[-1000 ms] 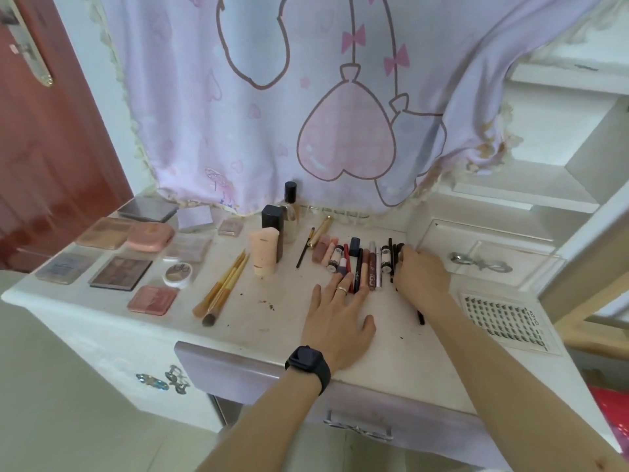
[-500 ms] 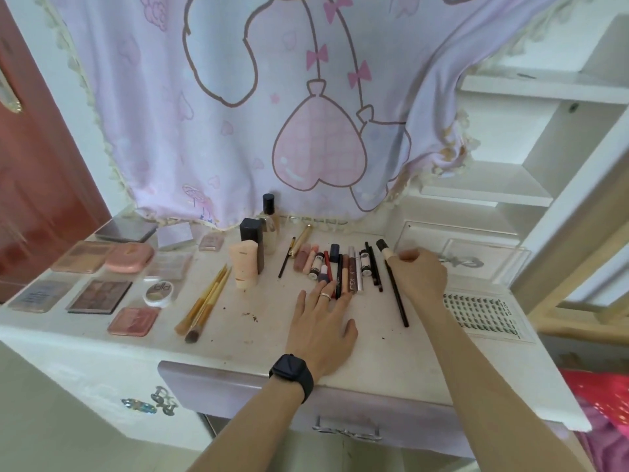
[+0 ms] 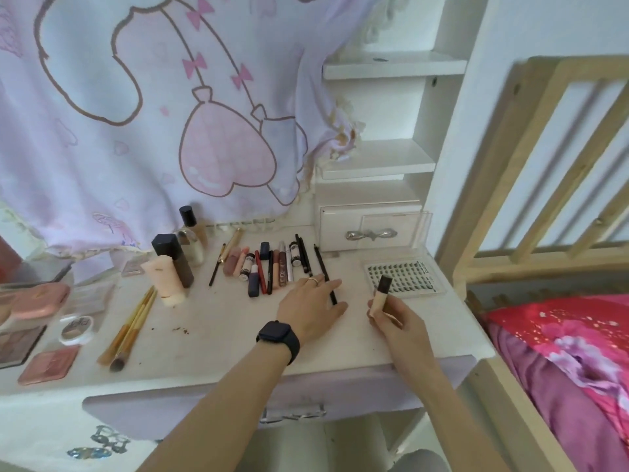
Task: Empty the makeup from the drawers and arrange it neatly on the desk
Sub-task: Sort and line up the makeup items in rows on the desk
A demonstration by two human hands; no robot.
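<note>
Beige, dark-capped tube (image 3: 378, 297) gripped by right hand (image 3: 400, 323).

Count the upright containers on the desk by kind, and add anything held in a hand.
Bottles: 2
Tube: 1
Stick, held in right hand: 1
Total: 4

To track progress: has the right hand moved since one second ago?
Yes. The right hand, holding a beige dark-capped tube, came away from the small white bow-handled drawer, toward the front edge of the white desk.
</note>
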